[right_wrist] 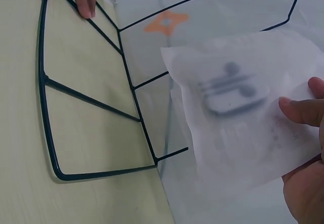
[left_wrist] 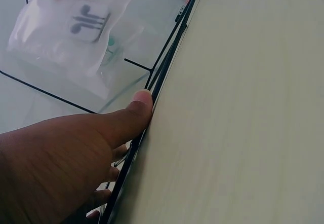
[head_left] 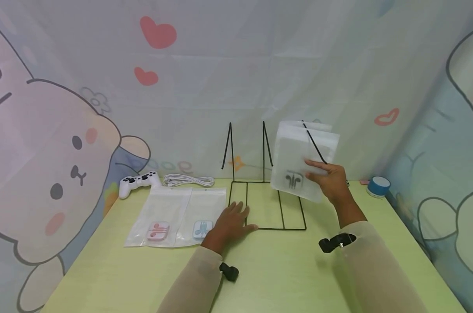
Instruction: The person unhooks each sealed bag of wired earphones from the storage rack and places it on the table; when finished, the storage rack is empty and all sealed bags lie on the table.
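My right hand [head_left: 331,181] pinches a frosted plastic bag [head_left: 292,150] with a dark-printed earphone case in its lower part. The bag is at the right prong [head_left: 315,148] of a black wire display rack [head_left: 275,228]; the prong's tip shows in front of it. Whether the prong passes through the bag's hole, I cannot tell. Behind it is a second bag, with a green earphone print [left_wrist: 111,46] showing through. My left hand [head_left: 231,222] rests on the rack's base at the left, fingers spread and thumb on the front bar. The rack's other two prongs are bare.
Left of the rack lie two more bags, with a pink earphone case [head_left: 158,231] and a blue earphone case [head_left: 202,229]. Behind them are a white game controller [head_left: 139,182] and a coiled white cable [head_left: 188,180]. A blue tape roll [head_left: 378,186] sits at the right.
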The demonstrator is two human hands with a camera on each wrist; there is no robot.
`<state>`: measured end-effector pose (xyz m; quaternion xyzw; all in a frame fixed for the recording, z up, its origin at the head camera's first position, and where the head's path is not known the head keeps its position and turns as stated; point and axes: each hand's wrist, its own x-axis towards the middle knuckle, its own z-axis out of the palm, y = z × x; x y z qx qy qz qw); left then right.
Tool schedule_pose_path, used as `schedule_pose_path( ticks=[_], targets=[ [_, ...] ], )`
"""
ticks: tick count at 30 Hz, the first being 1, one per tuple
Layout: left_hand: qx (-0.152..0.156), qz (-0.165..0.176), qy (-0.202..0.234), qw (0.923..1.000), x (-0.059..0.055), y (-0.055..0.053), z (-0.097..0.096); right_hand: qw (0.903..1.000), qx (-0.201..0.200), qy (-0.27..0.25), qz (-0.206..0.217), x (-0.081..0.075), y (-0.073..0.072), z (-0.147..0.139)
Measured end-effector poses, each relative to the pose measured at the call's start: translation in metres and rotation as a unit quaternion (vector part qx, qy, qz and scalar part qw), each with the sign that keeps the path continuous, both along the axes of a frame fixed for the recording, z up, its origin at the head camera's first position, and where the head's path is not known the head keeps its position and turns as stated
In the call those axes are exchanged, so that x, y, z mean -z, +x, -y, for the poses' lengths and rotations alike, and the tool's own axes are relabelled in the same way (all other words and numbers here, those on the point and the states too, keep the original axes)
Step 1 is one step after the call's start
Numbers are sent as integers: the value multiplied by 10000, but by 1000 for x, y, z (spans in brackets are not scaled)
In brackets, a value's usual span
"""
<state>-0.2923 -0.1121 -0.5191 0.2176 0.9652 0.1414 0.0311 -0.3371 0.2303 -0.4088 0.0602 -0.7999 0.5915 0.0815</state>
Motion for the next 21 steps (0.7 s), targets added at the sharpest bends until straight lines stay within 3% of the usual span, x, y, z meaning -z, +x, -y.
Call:
schedule_pose_path(
  ticks=[8, 21],
  targets=[
    [22, -60, -82, 9999, 3, -2, 0, 9997, 75, 185, -133, 2, 9, -10],
    [32, -63, -106, 9999, 2, -2, 0, 9982, -131, 544, -213, -5, 17, -29]
  ],
)
